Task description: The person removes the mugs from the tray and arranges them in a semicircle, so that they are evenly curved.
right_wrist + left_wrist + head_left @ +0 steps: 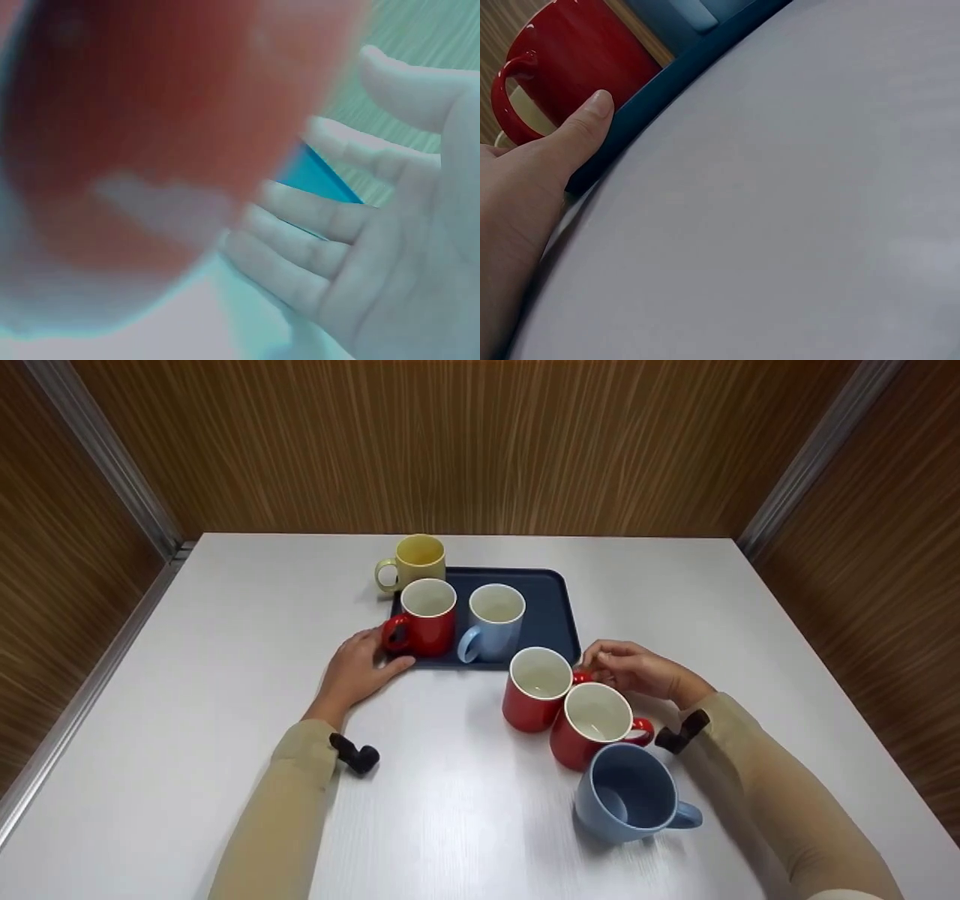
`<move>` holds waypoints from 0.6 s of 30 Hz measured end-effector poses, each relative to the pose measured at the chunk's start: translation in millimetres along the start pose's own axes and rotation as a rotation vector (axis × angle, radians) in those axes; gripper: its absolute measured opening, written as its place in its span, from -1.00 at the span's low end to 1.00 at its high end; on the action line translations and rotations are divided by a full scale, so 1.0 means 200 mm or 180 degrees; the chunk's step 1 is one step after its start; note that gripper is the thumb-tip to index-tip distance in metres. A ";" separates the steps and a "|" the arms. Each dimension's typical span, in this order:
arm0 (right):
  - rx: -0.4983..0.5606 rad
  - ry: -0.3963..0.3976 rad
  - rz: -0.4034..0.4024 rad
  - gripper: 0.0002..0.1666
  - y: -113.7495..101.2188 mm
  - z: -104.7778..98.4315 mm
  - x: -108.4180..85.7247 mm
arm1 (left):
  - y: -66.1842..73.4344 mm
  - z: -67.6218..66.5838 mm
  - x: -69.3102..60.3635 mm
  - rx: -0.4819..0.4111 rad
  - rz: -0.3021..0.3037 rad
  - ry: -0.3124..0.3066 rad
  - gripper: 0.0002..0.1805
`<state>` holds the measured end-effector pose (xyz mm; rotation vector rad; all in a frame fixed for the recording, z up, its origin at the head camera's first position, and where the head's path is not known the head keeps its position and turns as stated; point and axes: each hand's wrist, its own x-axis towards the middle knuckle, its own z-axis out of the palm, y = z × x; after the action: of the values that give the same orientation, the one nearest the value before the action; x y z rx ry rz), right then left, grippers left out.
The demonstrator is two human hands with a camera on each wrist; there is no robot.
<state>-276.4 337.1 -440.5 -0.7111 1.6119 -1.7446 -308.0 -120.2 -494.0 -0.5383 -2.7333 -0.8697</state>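
At the dark blue tray's point(544, 585) front left corner is my left hand point(358, 671), its thumb extended along the front rim and its fingertips partly hidden beside a red mug's point(435, 634) handle. The left wrist view shows the thumb of this hand point(525, 187) against the rim point(649, 97), below the red mug point(592, 56). My right hand point(637, 669) is at the tray's front right corner, behind the handle of another red mug point(529, 709). In the right wrist view its fingers point(300, 244) are extended and slightly bent; whether they touch the tray is unclear.
A light blue mug point(499, 639) stands on the tray beside the red one. A yellow mug point(421, 574) is at the back left corner. Another red mug point(574, 746) and a wide blue mug point(611, 814) stand by my right forearm. Wood-grain panels point(465, 450) surround the table.
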 end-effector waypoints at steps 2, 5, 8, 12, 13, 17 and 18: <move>-0.0045 0.0141 -0.0050 -0.69 0.00 -0.01 0.00 | 0.00 0.00 0.00 -0.0008 -0.0006 0.0005 -0.08; -0.0160 0.0399 -0.0156 -0.63 0.00 -0.03 -0.01 | 0.00 0.00 0.00 -0.0014 0.0012 0.0006 -0.09; -0.0304 0.0770 -0.0191 -0.54 -0.01 -0.05 -0.02 | 0.00 -0.01 0.01 -0.0006 0.0019 0.0007 -0.09; -0.0528 0.1340 -0.0106 -0.50 -0.01 -0.06 -0.01 | 0.00 -0.01 0.00 0.0012 0.0008 0.0011 -0.09; -0.0572 0.1455 -0.0104 -0.50 0.00 -0.07 -0.01 | 0.00 -0.01 0.00 0.0010 0.0013 0.0011 -0.08; -0.0659 0.1695 -0.0192 -0.56 0.00 -0.06 0.01 | 0.00 -0.01 -0.01 0.0011 0.0017 0.0007 -0.08; -0.0694 0.1706 -0.0231 -0.59 -0.01 -0.06 0.02 | 0.00 -0.01 -0.01 0.0012 0.0015 0.0006 -0.08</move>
<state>-287.8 341.6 -440.7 -0.4176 2.1824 -1.9393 -306.2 -121.3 -492.2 -0.5426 -2.7304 -0.8636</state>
